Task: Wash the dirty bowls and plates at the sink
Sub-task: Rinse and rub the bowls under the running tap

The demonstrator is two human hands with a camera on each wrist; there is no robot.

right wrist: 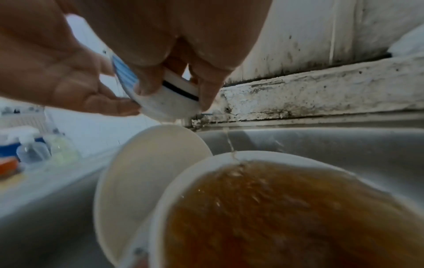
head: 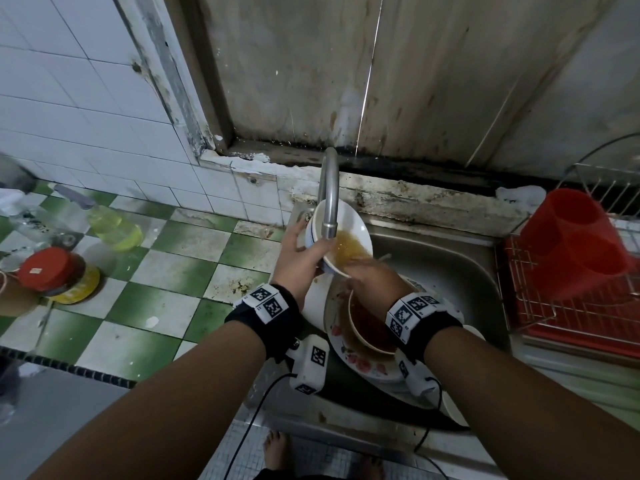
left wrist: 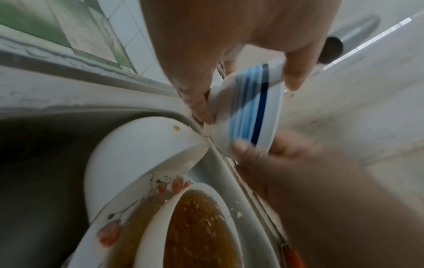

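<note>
Under the tap (head: 328,199), both hands, left hand (head: 294,258) and right hand (head: 372,277), grip a tilted blue-striped bowl (head: 341,237) spilling brown liquid, while a soup-filled bowl (head: 369,323) and flowered plate (head: 360,363) wait unwashed in the sink (head: 460,271).

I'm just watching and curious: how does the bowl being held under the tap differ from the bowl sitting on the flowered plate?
The held bowl is tilted in both hands, off the pile; the bowl on the plate sits upright on the flowered plate in the sink. The held bowl has blue stripes outside; the bowl on the plate shows none. Brown liquid runs from the held bowl, while the bowl on the plate is nearly full. Both are white inside and dirty.
</note>
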